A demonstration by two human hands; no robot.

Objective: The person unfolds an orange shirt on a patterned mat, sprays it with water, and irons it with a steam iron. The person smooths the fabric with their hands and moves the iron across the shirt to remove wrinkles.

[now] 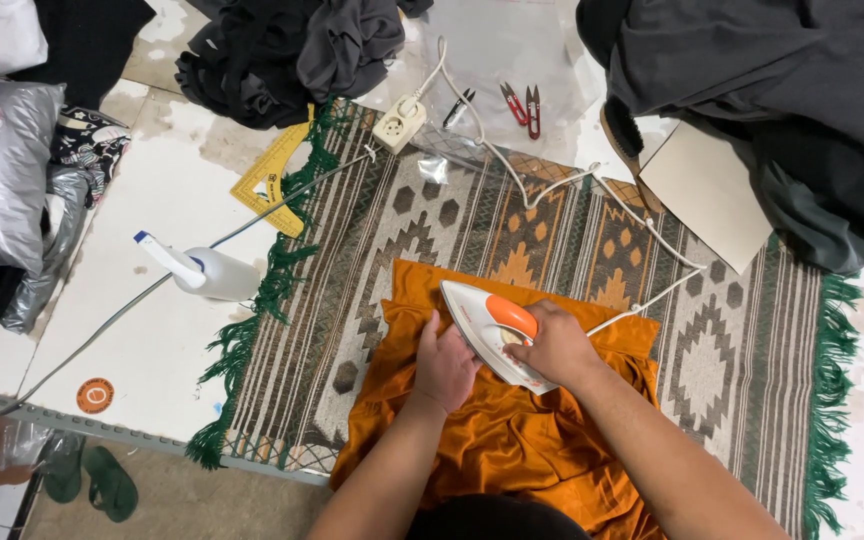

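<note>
The right hand was closed around the orange handle of a white iron, a tight grip, and the iron sat on an orange cloth in the lower middle of the frame. The left hand lay just beside the iron, pressing the cloth flat, holding nothing that I could see. The bit of cloth near the iron's tip looked smooth, so that part seemed done. Lower down, toward the bottom of the frame, the cloth was bunched and full of folds, so I think most of it was left to press. The cloth lay on a patterned rug with green fringe, spread over the white counter. The iron's white cord ran up to a plug socket near the top middle. A white spray bottle lay on its side at the left; I could not tell what was in it. Small red snips lay near the top, and dark clothes were heaped above.
</note>
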